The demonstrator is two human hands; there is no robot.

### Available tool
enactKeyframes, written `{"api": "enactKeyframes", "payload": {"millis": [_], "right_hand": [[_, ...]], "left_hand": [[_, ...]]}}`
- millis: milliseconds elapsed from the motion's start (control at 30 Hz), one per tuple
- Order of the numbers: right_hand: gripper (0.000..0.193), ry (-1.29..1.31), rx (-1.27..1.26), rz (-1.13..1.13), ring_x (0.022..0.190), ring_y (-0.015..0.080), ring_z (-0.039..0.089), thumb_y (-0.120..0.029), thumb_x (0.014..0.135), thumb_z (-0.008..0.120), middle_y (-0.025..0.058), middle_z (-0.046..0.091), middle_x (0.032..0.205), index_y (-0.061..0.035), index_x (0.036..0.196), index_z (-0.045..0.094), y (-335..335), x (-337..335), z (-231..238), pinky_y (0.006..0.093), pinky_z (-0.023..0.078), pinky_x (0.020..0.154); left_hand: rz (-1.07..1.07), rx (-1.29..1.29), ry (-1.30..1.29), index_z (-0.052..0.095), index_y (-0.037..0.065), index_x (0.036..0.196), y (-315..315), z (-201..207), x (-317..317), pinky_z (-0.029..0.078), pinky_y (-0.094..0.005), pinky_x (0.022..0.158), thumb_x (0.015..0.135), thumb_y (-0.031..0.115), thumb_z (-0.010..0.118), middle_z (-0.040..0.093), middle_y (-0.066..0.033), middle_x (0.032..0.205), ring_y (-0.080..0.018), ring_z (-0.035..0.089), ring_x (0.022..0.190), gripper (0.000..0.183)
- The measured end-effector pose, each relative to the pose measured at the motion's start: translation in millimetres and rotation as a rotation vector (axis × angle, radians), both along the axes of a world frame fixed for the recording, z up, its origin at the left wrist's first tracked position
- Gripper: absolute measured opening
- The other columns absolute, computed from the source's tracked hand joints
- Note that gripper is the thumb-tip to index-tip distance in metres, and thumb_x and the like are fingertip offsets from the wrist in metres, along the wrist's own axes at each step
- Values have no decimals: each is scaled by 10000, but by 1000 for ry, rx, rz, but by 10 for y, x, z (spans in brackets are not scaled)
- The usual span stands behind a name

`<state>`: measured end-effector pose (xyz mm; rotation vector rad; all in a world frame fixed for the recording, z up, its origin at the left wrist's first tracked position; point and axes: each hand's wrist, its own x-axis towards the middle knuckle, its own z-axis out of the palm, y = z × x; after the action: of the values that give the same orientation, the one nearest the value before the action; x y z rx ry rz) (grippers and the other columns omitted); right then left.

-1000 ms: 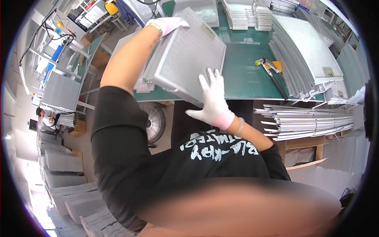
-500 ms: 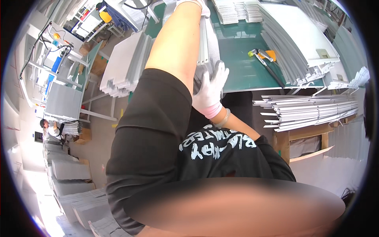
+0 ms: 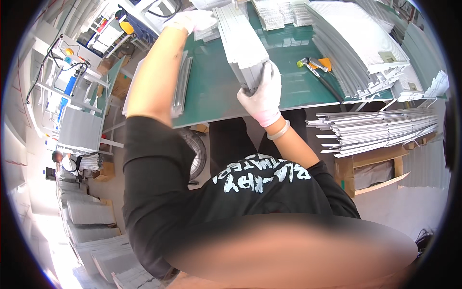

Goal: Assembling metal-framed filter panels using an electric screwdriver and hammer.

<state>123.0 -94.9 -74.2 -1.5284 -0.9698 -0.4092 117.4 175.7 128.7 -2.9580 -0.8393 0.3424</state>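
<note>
One brown cardboard box: the open-fronted box (image 3: 344, 179) sits low on the right, beyond the table's near edge; something dull grey shows inside, too shaded to identify.
Metal strips: a pile of long white strips (image 3: 375, 131) lies just above that box in the view.
Right hand: white-gloved right hand (image 3: 265, 91), forearm reaching up from below, wrist wearing a pale band; thumb on the left, fingers along the right side, grasping the bundle's near end.
Left hand: white-gloved left hand (image 3: 193, 21), blurred, arm stretched far forward, beside the bundle's far end; I cannot tell whether it grips anything.
Panel bundle: the bundle of thin panels (image 3: 244, 41) is over the middle of the green tabletop (image 3: 209, 89), pale edges upward; whether it rests there is unclear.
Bundle's direction: its long axis slants from the far left to the nearer right, one end facing the wearer.
Hammer: the black-handled hammer (image 3: 325, 84) lies right of the bundle, well apart.
</note>
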Motion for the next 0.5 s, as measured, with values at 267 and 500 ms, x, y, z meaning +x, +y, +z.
{"api": "enactKeyframes", "payload": {"millis": [267, 500], "right_hand": [[880, -184, -1, 114, 1158, 459, 508, -118, 586, 731, 304, 490, 1269, 104, 1363, 381, -30, 398, -77, 477, 432, 1017], [991, -281, -48, 263, 1259, 451, 467, -159, 594, 760, 293, 460, 1358, 85, 1450, 324, 122, 895, -239, 461, 376, 1094]], "left_hand": [[-837, 359, -278, 368, 93, 1512, -1007, -193, -572, 287, -451, 1189, 577, 272, 878, 421, -185, 1494, -366, 357, 1413, 1079], [-847, -53, -330, 428, 85, 1475, -930, -482, -263, 375, -468, 1122, 637, 254, 834, 470, -181, 1430, -369, 460, 1315, 947]]}}
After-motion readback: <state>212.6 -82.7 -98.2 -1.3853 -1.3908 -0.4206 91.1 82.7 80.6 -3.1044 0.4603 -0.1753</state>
